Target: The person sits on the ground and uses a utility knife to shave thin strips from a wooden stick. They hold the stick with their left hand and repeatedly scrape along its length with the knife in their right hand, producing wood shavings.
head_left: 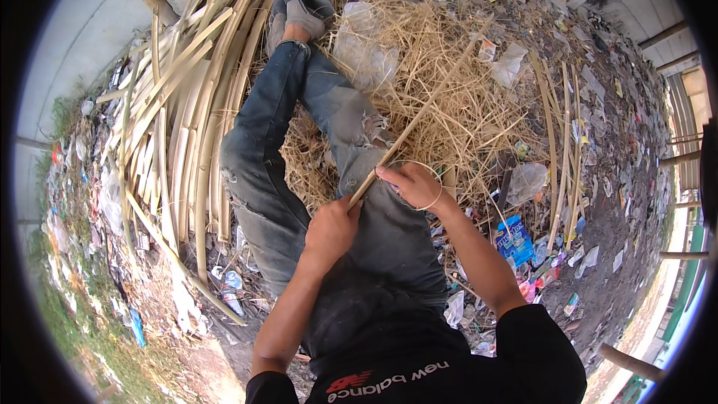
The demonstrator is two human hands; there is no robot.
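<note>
A long, thin bamboo strip (430, 108) slants from my lap up across the heap of shavings toward the far right. My left hand (331, 232) is wrapped around its near end, over my thighs. Farther along it, my right hand (411, 185) is closed with thumb and fingers pressed against the strip. A small bluish bit shows under the right fingers; what it belongs to is hidden. A thin pale curl of shaving (441, 188) loops about the right hand and wrist. My legs (329, 150), in worn dark jeans, stretch out with ankles crossed.
Split bamboo lengths (191, 135) lie piled on the left. Dry shavings (441, 75) spread between and beyond my legs. More thin strips (561, 150) lie at right. Litter covers the ground, including a blue packet (514, 241) and clear plastic (527, 182). Pale walls (82, 22) stand behind.
</note>
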